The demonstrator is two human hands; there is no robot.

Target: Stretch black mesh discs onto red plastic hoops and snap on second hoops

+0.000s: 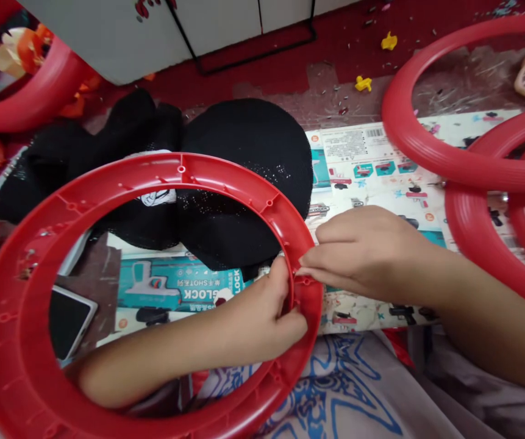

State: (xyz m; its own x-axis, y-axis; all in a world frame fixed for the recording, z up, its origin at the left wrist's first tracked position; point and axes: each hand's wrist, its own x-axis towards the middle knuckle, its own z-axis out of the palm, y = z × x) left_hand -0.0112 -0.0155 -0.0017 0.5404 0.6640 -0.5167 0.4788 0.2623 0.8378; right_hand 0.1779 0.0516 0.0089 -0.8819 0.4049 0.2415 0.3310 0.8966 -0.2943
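Observation:
A large red plastic ring (3,292), its hollow ribbed side facing up, is tilted over my lap. My left hand (266,317) reaches up through the opening and is closed around the right part of its inner rim. Opposite it, my right hand (363,253) has its fingers pinched together at the channel, beside a small screw post (305,280). Whatever those fingertips hold, if anything, is too small to make out. Tiny shiny bits (28,262) lie in the ring's channel at the left.
Black cloth items (248,140) lie behind the ring on printed cardboard (358,143). Several more red rings (399,122) are stacked at the right. A phone (71,320) shows through the opening. Yellow plastic pieces (363,83) lie on the floor near a pale cabinet (230,30).

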